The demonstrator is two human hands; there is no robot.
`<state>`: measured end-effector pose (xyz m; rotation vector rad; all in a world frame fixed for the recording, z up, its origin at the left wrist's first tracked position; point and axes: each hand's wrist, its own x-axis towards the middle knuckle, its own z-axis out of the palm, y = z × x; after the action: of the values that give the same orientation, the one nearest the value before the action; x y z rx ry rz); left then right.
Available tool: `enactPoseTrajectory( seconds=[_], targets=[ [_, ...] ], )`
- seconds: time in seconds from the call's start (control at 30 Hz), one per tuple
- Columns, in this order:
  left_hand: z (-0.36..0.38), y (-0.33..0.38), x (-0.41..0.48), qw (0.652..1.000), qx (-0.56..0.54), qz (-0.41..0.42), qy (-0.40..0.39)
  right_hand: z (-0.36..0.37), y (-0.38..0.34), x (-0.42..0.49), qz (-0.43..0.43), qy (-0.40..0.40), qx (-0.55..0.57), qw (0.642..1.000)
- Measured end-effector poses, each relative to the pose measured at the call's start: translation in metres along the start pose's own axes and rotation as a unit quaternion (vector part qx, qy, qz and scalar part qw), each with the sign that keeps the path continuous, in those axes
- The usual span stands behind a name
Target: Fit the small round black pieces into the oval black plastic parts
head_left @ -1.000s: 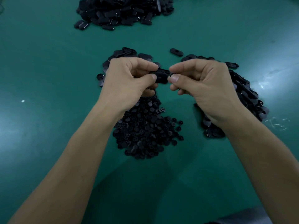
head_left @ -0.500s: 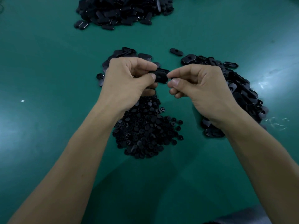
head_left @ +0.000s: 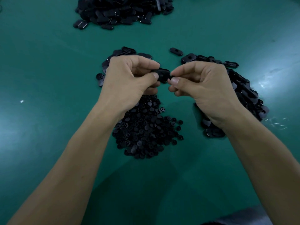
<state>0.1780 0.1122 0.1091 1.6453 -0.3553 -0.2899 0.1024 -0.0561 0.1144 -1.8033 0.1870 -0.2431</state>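
Over a heap of round pieces on the green desk, the left hand holds one oval part in a pinching grip, and the right hand closes its grip on the part's right end, fingertips hiding any round piece there.

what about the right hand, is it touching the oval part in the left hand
Touching. Head view: the right hand pinches the end of the oval part with no gap; the left hand grips it.
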Motion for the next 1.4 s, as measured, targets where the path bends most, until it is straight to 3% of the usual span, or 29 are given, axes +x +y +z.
enactPoseTrajectory(
  seconds=[0.4,0.7,0.9,1.4],
  targets=[
    [0.004,0.006,-0.004,0.999,0.020,0.029,-0.021,0.007,-0.009,0.005,-0.050,0.031,-0.180,0.982],
    [0.004,0.004,-0.004,0.996,0.070,0.044,-0.033,0.005,-0.017,0.003,-0.028,0.015,-0.224,0.974],
    [0.010,0.003,-0.006,0.992,0.109,0.051,-0.037,0.011,-0.020,0.001,-0.024,0.055,-0.261,0.963],
    [0.012,0.001,-0.003,0.994,0.077,0.080,0.024,0.023,-0.024,0.001,-0.035,0.127,-0.215,0.968]
  ],
)
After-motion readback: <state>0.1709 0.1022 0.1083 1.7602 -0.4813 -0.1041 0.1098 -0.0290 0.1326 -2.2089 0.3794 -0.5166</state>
